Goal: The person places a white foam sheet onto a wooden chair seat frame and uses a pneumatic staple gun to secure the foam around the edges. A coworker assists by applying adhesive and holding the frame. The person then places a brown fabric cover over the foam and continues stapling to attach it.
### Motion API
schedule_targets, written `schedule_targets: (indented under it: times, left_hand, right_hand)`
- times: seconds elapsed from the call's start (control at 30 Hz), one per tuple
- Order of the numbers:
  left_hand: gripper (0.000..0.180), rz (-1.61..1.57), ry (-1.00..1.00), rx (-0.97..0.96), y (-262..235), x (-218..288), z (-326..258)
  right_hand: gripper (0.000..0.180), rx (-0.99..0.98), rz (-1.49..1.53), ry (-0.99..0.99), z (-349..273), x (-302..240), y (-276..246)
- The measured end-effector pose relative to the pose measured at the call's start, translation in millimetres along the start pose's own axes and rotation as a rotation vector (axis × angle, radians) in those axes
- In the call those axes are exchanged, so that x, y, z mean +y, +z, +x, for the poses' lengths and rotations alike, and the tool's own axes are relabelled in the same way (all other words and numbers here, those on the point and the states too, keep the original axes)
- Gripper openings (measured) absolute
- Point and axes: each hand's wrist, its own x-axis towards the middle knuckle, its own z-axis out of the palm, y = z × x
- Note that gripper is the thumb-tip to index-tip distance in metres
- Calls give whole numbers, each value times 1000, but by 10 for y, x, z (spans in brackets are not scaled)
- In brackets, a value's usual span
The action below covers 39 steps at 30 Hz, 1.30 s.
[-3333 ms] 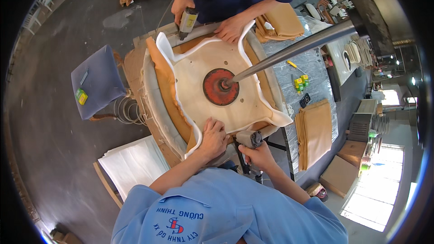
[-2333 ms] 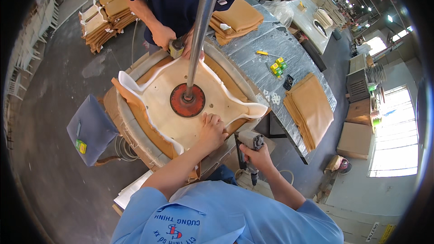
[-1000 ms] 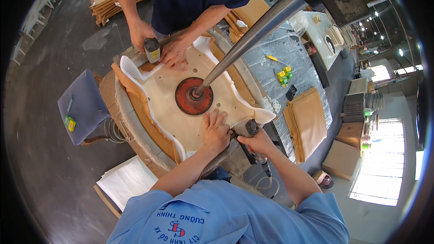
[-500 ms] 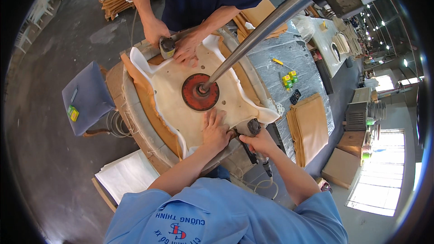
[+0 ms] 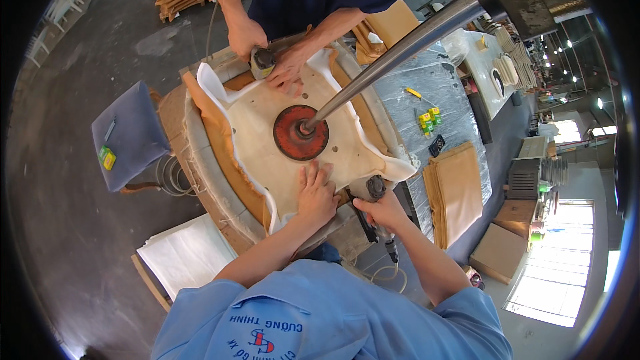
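Note:
A pale wooden seat panel (image 5: pixel 257 127) lies on tan leather (image 5: pixel 210 123) and white padding (image 5: pixel 269 210), whose edges stand up around it. A red round press disc (image 5: pixel 301 148) on a slanted metal rod (image 5: pixel 393 50) bears on its middle. My left hand (image 5: pixel 318 193) rests on the panel's near edge, fingers stretched out. In my right hand (image 5: pixel 382 211) is a pneumatic staple gun (image 5: pixel 368 188), its nose at the panel's near right edge. Across from me, a co-worker's hand (image 5: pixel 245 37) grips another staple gun (image 5: pixel 262 61); their other hand (image 5: pixel 288 70) presses the far edge.
To the right, a plastic-covered table (image 5: pixel 400 87) holds folded tan leather (image 5: pixel 457 190), green-yellow boxes (image 5: pixel 430 120) and a yellow cutter (image 5: pixel 413 93). A blue stool (image 5: pixel 130 140) stands left, white sheets (image 5: pixel 187 253) lie near left. An air hose (image 5: pixel 383 273) hangs below my staple gun.
The whole view has shifted slightly, the press and panel appearing a little farther right. My left hand stays on the panel, and my right hand still grips the staple gun at the edge.

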Motion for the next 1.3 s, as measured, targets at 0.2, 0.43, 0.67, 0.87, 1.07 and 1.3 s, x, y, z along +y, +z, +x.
schedule_targets:
  times: [0.2,0.43,0.67,0.87,1.07,1.3]
  left_hand:
    - [25,-25,-26,44,54,14,8]
    - [17,-78,12,71,20,-80,-49]
    - [12,-146,-1,127,50,-71,-47]
    - [13,-146,39,153,70,-114,-58]
    - [13,-160,17,173,47,-120,-58]
    - [16,-177,37,168,69,-156,-66]
  right_hand:
    - [24,-13,-52,0,-56,-59,141]
    - [25,8,-68,17,-19,-115,145]
    - [25,-59,-41,30,-101,-40,187]
    - [23,29,-143,10,-45,-129,273]
    - [25,-23,-107,-17,-78,-145,233]
    - [36,-28,-151,22,-82,-55,298]
